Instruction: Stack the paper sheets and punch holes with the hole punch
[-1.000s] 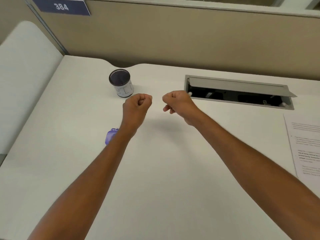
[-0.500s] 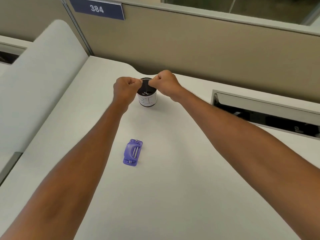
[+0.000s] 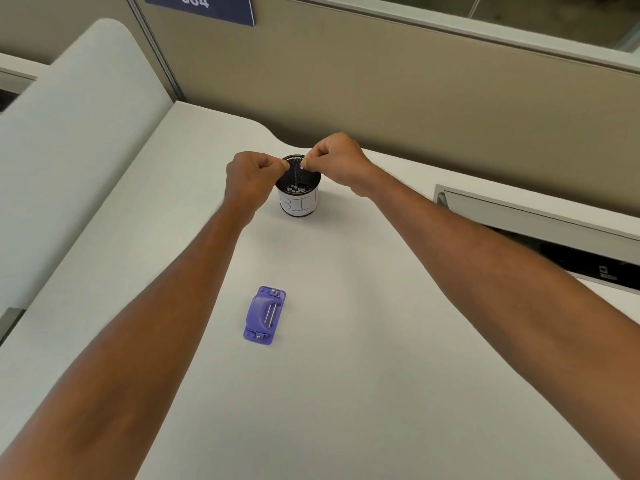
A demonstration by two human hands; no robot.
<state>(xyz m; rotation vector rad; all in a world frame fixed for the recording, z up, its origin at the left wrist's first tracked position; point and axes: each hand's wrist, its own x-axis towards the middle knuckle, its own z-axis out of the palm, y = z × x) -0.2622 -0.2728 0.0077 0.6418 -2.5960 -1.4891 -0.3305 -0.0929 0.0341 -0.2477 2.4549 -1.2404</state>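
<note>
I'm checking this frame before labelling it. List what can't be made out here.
- Head view: whatever the left hand and right hand pinch over the mesh cup is too small to identify.
- Paper sheets: none in view.
- Cable tray: cut off by the right edge, interior dark.
- Hole punch: underside hidden.

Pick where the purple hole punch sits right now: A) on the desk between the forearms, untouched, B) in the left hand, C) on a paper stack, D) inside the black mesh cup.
A: the purple hole punch lies on the bare white desk between the forearms, while the left hand and right hand are pinched over the black mesh cup.
</note>
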